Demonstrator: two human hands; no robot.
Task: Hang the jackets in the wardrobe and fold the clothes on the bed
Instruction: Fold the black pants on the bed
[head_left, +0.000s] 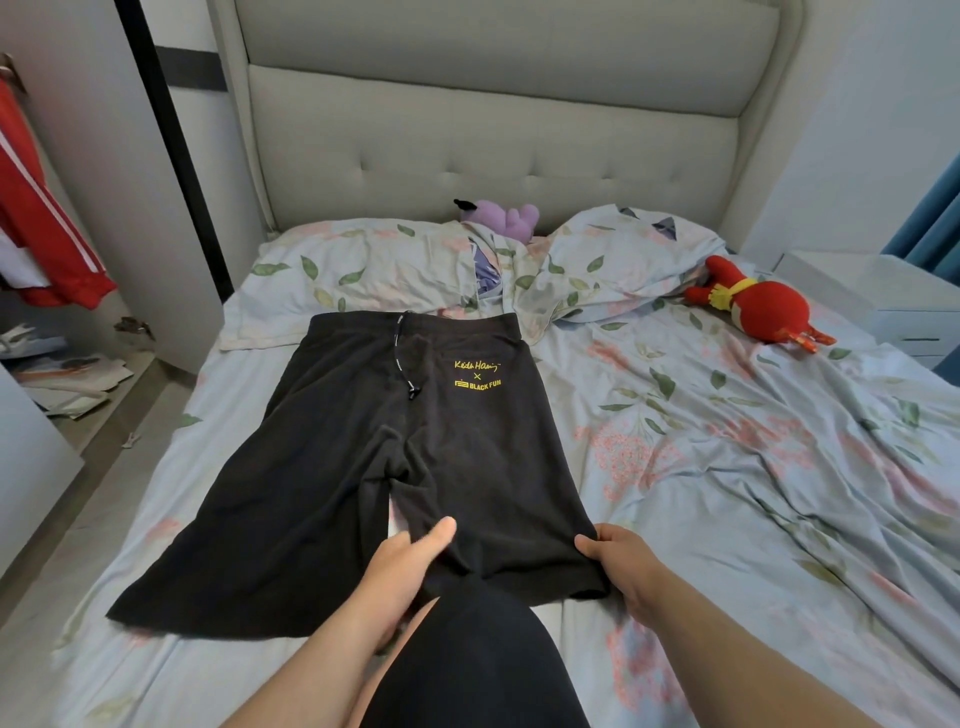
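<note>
A pair of black shorts (363, 457) with yellow lettering lies spread flat on the bed (727, 467), waistband toward the pillows, both legs pointing at me. My left hand (400, 571) grips the inner hem corner of the right leg, thumb on top of the cloth. My right hand (623, 566) pinches the outer hem corner of that same leg. A red jacket (36, 218) with white stripes hangs in the open wardrobe at the far left.
Two floral pillows (613, 260) lie at the headboard (493, 130). A purple plush toy (501, 218) sits between them and a red plush toy (758, 306) lies at the right. A white nightstand (883, 291) stands at the right. Papers (67, 374) litter the wardrobe floor.
</note>
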